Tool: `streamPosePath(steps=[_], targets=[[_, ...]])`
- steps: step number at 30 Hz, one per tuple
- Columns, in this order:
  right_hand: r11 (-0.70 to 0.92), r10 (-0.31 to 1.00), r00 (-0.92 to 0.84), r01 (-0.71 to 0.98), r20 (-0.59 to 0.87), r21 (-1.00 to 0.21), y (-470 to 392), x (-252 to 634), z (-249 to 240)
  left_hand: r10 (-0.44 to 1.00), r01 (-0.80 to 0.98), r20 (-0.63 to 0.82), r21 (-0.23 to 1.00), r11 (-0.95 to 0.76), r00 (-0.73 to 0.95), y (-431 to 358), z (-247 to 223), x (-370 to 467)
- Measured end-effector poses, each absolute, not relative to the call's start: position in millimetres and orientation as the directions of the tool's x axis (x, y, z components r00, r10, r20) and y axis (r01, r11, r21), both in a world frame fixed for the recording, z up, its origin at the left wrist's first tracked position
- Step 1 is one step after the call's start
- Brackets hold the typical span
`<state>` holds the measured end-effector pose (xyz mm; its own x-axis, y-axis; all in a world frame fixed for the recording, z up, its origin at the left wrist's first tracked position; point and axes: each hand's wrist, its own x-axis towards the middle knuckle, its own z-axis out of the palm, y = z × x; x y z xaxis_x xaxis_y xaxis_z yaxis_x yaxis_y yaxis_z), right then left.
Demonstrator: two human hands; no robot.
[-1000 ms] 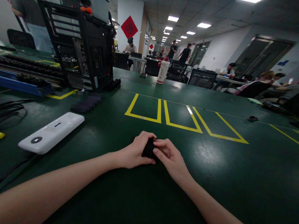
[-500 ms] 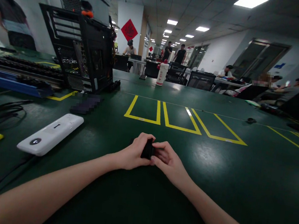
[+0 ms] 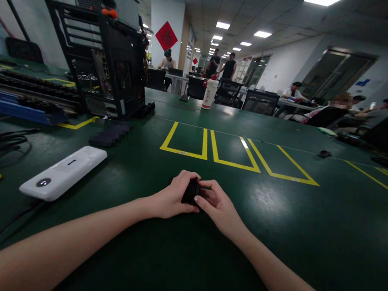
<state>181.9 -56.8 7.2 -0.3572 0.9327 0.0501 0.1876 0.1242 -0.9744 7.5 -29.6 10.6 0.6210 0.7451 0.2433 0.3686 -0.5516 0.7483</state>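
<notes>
A small black object (image 3: 190,191), its kind too dark to make out, is held between both hands just above or on the green table (image 3: 173,264). My left hand (image 3: 175,195) is wrapped round its left side, thumb below and fingers over the top. From the right, my right hand (image 3: 217,206) grips its end with thumb and fingertips. Much of the object is hidden by the fingers. Beyond the hands, yellow tape outlines (image 3: 184,153) mark the tabletop.
To the left lie a white handheld device (image 3: 64,173) with a cable, a dark blurred phone-like slab (image 3: 109,135) and black cables (image 3: 1,147). An open black computer case (image 3: 112,66) stands behind them. A white bottle (image 3: 209,93) and a small dark ring-like piece (image 3: 324,154) are farther off.
The whole view has shifted slightly. Both hands keep their hold on the black object, with the right fingers only a little moved. A person at the far left has moved mostly out of view.
</notes>
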Motion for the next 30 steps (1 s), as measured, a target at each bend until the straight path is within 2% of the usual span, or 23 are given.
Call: streamPosePath(steps=[8,17,26,30], targets=[[0.192,0.935,-0.325,0.122,0.144,-0.974,-52.1,180.7,-0.7,0.726,0.379,0.250,0.720,-0.582,0.641,-31.2,16.8,7.6],[0.147,0.938,-0.339,0.191,0.075,-0.970,-55.0,182.1,5.5,0.737,0.370,0.237,0.744,-0.557,0.633,-30.7,13.9,7.3],[0.201,0.938,-0.314,0.147,0.147,-0.969,-53.6,180.9,0.1,0.732,0.366,0.245,0.739,-0.566,0.636,-31.6,17.2,8.1],[0.181,0.947,-0.300,0.186,0.120,-0.966,-53.3,181.1,2.5,0.734,0.363,0.228,0.753,-0.550,0.640,-32.0,17.1,7.1]])
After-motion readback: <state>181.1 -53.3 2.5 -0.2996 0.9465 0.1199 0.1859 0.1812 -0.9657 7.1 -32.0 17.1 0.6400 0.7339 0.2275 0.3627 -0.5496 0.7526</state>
